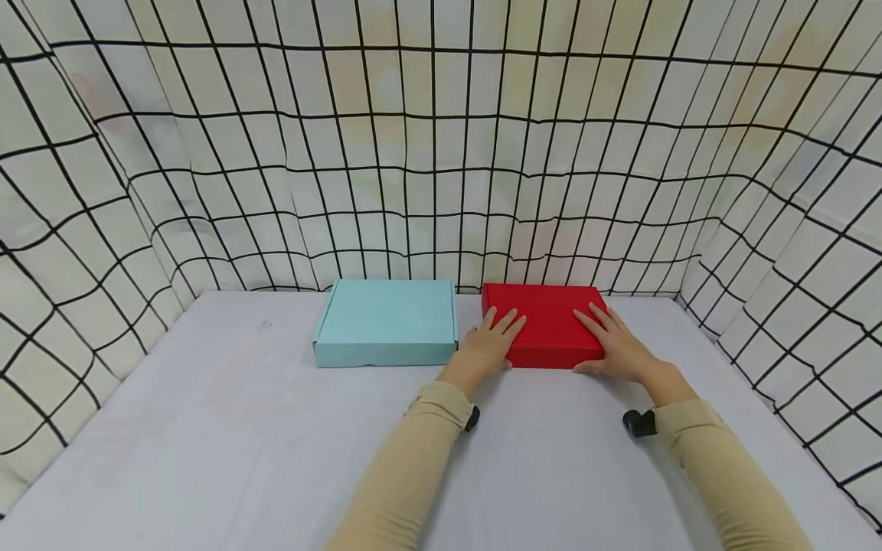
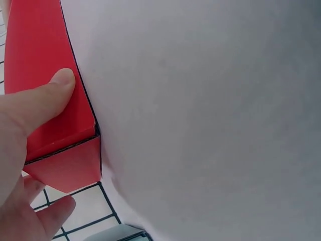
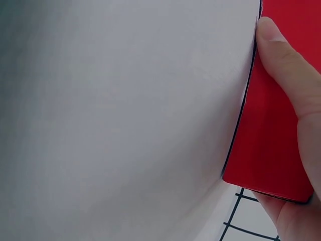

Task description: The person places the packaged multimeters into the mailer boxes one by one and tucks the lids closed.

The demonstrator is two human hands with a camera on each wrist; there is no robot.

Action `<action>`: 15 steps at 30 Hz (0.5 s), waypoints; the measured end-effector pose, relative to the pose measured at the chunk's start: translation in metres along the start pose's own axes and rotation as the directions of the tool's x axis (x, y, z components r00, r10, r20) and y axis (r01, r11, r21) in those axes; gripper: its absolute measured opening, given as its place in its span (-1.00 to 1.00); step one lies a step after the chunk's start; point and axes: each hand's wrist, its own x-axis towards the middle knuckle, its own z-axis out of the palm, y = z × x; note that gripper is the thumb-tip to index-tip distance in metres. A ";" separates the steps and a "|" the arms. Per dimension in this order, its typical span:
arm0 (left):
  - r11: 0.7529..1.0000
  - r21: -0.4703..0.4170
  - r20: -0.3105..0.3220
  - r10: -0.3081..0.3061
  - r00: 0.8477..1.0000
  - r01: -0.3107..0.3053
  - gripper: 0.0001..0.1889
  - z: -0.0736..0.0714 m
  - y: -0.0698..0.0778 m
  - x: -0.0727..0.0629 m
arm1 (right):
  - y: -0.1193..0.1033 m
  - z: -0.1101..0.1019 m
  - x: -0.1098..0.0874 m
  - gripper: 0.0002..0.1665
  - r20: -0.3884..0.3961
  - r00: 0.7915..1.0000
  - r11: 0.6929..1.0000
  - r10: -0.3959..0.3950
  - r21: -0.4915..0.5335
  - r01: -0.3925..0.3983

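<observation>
A flat red cardboard box (image 1: 544, 325) lies on the white-covered table, and both hands are on it. The left hand (image 1: 485, 348) holds its left end, fingers spread over the top edge. In the left wrist view the thumb (image 2: 52, 95) presses the front face and fingertips (image 2: 57, 213) show past the end. The right hand (image 1: 619, 350) holds the right end, with its thumb (image 3: 286, 60) along the front face in the right wrist view; its other fingers are mostly hidden there. Left of the red box lies a similar light-blue box (image 1: 389, 321), untouched.
The white cloth-covered table (image 1: 227, 436) stretches toward the viewer. Black wire grid (image 1: 434, 168) with pale sheeting behind it encloses the back and both sides. Both boxes lie near the table's far edge, a narrow gap between them.
</observation>
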 end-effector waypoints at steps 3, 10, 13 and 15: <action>1.000 0.005 -0.007 0.003 1.000 -0.003 -0.01 0.001 -0.001 0.001 | -0.001 0.000 0.000 0.25 -0.002 1.000 1.000 0.005 -0.005 -0.005; 1.000 -0.014 -0.005 -0.010 1.000 0.010 -0.01 0.003 0.000 0.003 | -0.003 -0.001 0.000 0.23 0.002 1.000 1.000 0.007 0.001 -0.007; 0.999 -0.027 -0.011 -0.018 1.000 0.018 0.00 0.004 0.001 0.002 | -0.003 -0.001 0.000 0.22 0.000 1.000 1.000 0.006 -0.003 -0.006; 0.999 -0.034 -0.018 -0.023 1.000 0.022 0.00 0.003 0.002 0.002 | -0.003 -0.002 0.000 0.21 -0.004 1.000 1.000 0.004 -0.005 -0.004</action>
